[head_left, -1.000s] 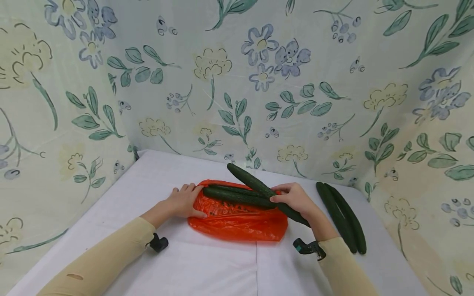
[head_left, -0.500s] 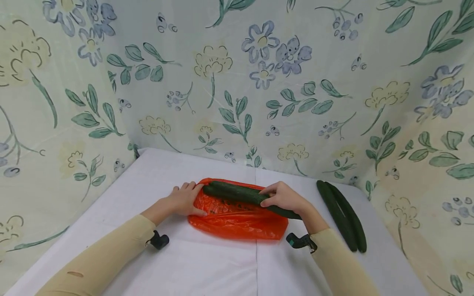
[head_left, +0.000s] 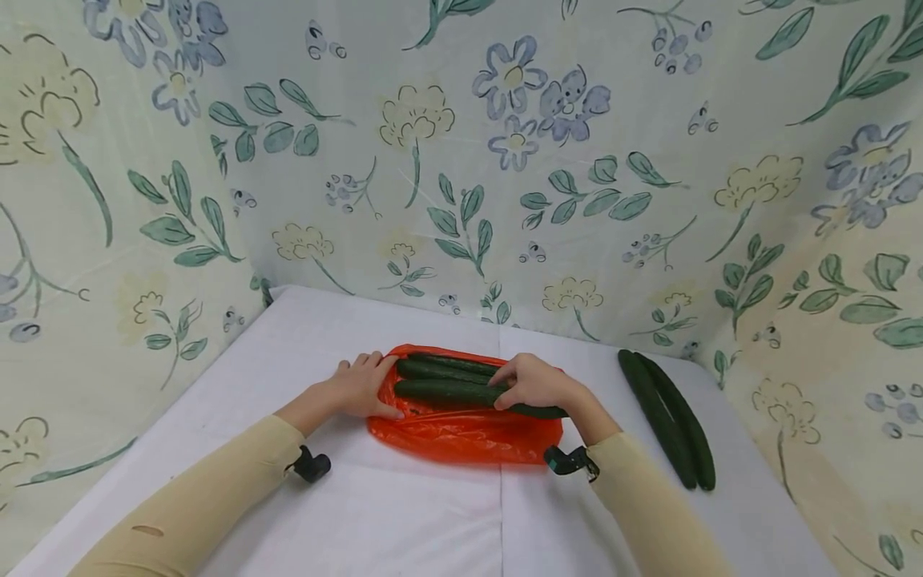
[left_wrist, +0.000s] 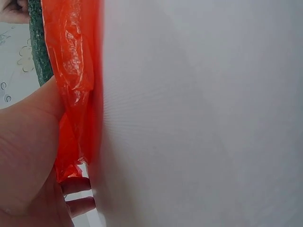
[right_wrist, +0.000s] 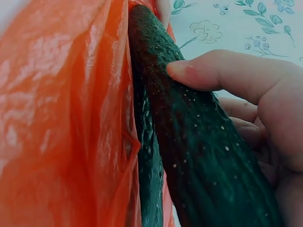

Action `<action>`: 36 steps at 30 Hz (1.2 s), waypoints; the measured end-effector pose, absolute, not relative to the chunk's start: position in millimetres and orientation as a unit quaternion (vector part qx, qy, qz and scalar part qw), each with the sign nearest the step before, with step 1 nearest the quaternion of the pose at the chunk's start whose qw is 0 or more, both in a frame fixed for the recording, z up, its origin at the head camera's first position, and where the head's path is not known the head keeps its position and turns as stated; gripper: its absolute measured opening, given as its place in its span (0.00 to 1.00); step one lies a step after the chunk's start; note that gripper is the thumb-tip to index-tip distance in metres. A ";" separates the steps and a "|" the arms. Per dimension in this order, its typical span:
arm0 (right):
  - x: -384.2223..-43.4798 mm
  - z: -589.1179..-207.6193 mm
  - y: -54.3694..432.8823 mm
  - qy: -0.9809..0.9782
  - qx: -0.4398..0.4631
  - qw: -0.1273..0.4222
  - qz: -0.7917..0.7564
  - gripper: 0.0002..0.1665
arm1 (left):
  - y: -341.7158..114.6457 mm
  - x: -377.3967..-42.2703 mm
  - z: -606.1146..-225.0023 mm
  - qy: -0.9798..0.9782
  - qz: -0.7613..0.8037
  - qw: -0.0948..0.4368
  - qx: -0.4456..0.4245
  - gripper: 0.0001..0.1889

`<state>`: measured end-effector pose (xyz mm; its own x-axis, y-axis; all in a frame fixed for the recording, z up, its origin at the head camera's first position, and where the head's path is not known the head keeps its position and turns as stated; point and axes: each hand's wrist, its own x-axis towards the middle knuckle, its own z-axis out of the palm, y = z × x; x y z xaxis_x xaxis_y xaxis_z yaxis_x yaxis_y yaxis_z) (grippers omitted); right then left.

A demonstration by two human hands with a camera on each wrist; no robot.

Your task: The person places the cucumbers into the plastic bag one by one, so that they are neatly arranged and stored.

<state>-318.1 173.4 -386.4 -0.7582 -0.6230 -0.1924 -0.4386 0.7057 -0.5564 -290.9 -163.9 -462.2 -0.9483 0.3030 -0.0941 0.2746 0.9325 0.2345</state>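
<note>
A red plastic bag point(head_left: 461, 441) lies on its side on the white-covered table, its upper side gaping. Two dark green cucumbers point(head_left: 440, 370) lie side by side along its back part. In front of them is another cucumber point(head_left: 440, 390), which my right hand point(head_left: 532, 381) grips near its right end, thumb on one side and fingers round the other. The right wrist view shows this cucumber point(right_wrist: 189, 127) close up beside the bag. My left hand point(head_left: 356, 389) holds the bag's left end, with its thumb partly hidden by the plastic in the left wrist view.
Two more cucumbers point(head_left: 667, 421) lie next to each other on the right side of the table point(head_left: 404, 521). A floral curtain point(head_left: 461, 160) hangs behind and at both sides. A small black camera sits on each wrist.
My right hand has moved left, bringing its cucumber from a tilted position above the others down to lie along the bag's front. The left hand stays in place.
</note>
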 end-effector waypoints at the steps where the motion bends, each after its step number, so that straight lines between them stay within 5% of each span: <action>1: -318.3 -387.2 172.5 0.904 -0.296 0.186 -0.245 0.19 | -163.4 -290.9 -461.9 0.980 0.112 0.065 0.148 0.61; 36: -318.2 -407.4 156.5 0.922 -0.270 0.159 -0.227 0.22 | -161.1 -282.0 -452.7 0.970 0.166 0.102 0.144 0.59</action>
<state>-318.2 156.5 -407.4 -0.8041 -0.5696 -0.1703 -0.4258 0.7517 -0.5037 -282.0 -161.1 -452.7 -0.9377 0.3134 -0.1496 0.2461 0.9036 0.3505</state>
